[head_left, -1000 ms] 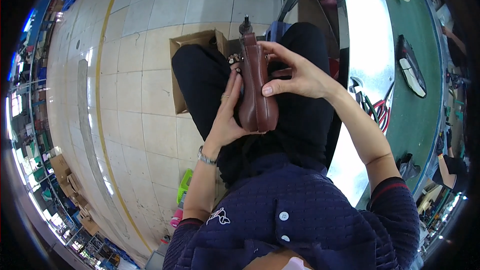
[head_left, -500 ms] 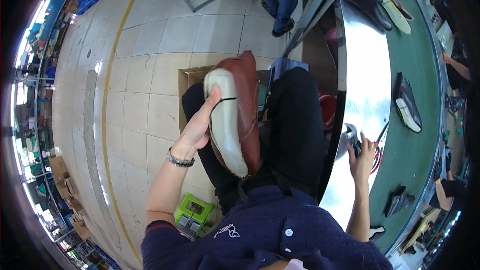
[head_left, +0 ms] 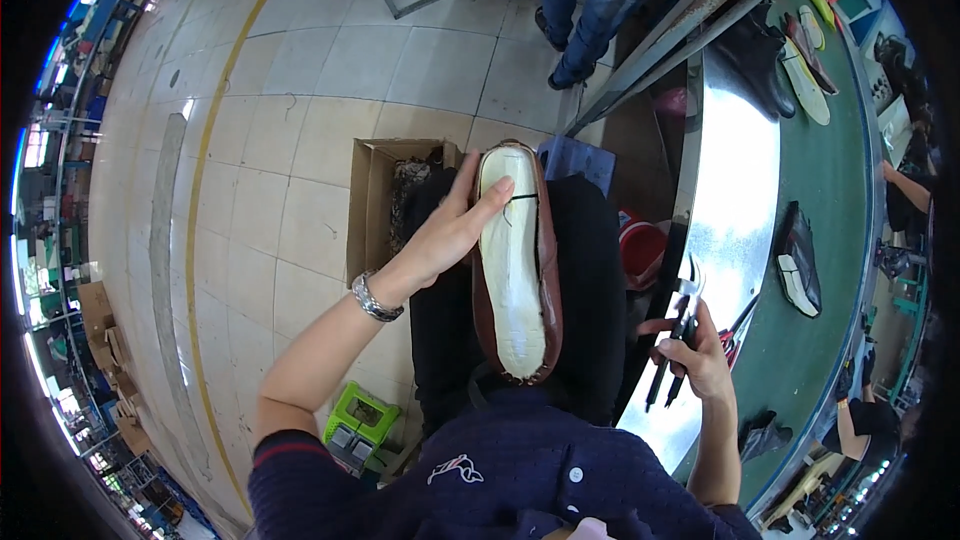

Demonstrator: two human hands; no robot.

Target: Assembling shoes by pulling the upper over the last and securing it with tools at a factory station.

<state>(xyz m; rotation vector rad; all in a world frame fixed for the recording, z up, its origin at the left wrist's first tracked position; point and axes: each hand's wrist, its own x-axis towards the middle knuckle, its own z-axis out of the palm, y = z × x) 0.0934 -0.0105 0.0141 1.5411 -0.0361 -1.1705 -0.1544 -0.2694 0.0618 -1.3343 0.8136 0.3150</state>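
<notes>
In my lap lies a brown leather shoe upper, bottom up, with a whitish insole facing me and a short black band across it. My left hand grips it near its far end, thumb pressed on the insole and fingers at the left side. Beside my right thigh, over the metal bench edge, my right hand is closed on a pair of pincers with dark handles and a shiny curved jaw. The pincers are apart from the shoe.
An open cardboard box stands beyond my left knee, and a green plastic stool by my left hip. To the right, a metal bench borders a green conveyor bearing shoe parts. A red bucket sits below; a person stands ahead.
The shoe has turned so its insole faces up at me, lower in my lap. My right hand has lifted the pincers off the bench and drawn them nearer.
</notes>
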